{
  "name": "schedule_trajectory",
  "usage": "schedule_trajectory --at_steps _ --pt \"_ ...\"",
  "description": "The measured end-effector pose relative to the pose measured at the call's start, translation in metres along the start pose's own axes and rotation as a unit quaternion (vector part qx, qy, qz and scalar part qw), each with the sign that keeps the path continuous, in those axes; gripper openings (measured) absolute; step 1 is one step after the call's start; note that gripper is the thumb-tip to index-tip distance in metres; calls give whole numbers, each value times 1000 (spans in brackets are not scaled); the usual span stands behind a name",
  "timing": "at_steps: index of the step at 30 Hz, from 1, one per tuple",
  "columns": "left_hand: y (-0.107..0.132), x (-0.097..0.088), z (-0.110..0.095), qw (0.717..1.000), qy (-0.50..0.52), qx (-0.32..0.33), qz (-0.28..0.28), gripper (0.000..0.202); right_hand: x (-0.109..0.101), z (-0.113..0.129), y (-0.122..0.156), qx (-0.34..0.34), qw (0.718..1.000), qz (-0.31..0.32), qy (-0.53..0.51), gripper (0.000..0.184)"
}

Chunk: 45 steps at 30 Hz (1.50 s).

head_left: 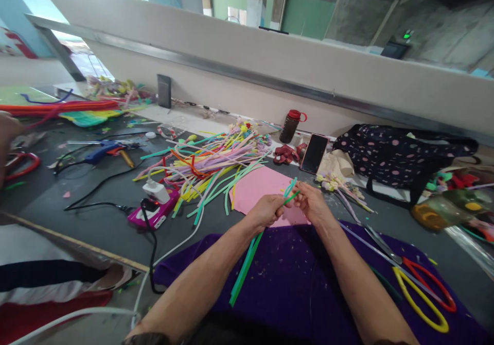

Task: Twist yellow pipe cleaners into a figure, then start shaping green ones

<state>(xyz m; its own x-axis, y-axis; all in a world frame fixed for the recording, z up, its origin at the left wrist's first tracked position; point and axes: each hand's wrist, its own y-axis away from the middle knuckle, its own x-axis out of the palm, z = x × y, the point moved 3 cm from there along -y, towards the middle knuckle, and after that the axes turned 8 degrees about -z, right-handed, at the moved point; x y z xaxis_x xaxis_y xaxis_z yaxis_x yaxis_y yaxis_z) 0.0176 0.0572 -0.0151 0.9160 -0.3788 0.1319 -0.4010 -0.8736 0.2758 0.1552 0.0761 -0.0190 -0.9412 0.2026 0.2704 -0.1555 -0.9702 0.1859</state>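
Note:
My left hand (268, 208) is closed around several green and teal pipe cleaners (247, 268), whose long ends hang down over the dark purple cloth (293, 283). Above the fist, their short ends stick up, and a teal one is bent into a loop. My right hand (310, 201) pinches these upper ends, fingertips close to the left thumb. Beneath both hands lies a pink sheet (254, 185). Left of it spreads a big pile of coloured pipe cleaners (216, 162), partly overlapping the sheet.
Scissors (419, 280) with red and yellow handles lie at right. A phone (314, 153), a bottle (290, 126) and a dotted bag (401, 154) stand behind. Leftward are a purple power strip (154, 211) with cables and a blue glue gun (102, 152). Another person's hand (7, 134) shows far left.

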Motion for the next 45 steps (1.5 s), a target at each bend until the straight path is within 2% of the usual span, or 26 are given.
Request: schedule_trajectory --at_steps 2,4,10,14,16,19,21,23,25,26,27,29,33,37,40,45 --pt "-2 -2 0 999 -4 13 -36 33 6 -3 4 0 999 24 41 27" --pt "-3 -3 1 999 -18 26 -44 34 11 -5 8 -10 994 41 99 26" --pt "-3 -4 0 999 -44 22 13 37 11 2 12 -43 987 42 150 23" --pt "-2 -3 -3 996 -67 23 45 41 15 9 17 -50 982 83 160 24" --pt "1 -2 -6 996 -67 28 58 41 12 17 17 -53 987 59 142 24" --pt "7 -3 -13 994 -55 25 87 38 -11 38 9 -55 996 -35 66 25" --pt "8 -9 -19 996 -37 29 80 37 -36 56 0 -82 991 -101 -12 21" --pt "6 -19 -26 998 2 50 24 37 -64 70 -10 -100 977 -171 -84 15" --pt "2 -32 -31 993 60 81 -64 40 -93 78 -16 -113 951 -262 -119 9" --pt "-1 -38 -33 986 87 94 -105 40 -104 79 -18 -121 943 -285 -120 6" --pt "-3 -43 -33 980 108 101 -135 41 -114 78 -18 -125 938 -300 -117 5" --pt "-6 -47 -32 974 126 99 -158 40 -128 72 -18 -127 931 -326 -104 6" --pt "-7 -44 -29 981 103 92 -139 37 -145 52 -15 -113 923 -365 -39 10" --pt "-5 -38 -28 984 80 108 -118 35 -159 41 -9 -70 923 -369 79 19" --pt "-4 -36 -28 985 64 117 -108 35 -171 46 -4 -44 910 -370 184 25" --pt "-2 -31 -27 988 33 116 -95 33 -187 69 2 -51 875 -371 306 25"
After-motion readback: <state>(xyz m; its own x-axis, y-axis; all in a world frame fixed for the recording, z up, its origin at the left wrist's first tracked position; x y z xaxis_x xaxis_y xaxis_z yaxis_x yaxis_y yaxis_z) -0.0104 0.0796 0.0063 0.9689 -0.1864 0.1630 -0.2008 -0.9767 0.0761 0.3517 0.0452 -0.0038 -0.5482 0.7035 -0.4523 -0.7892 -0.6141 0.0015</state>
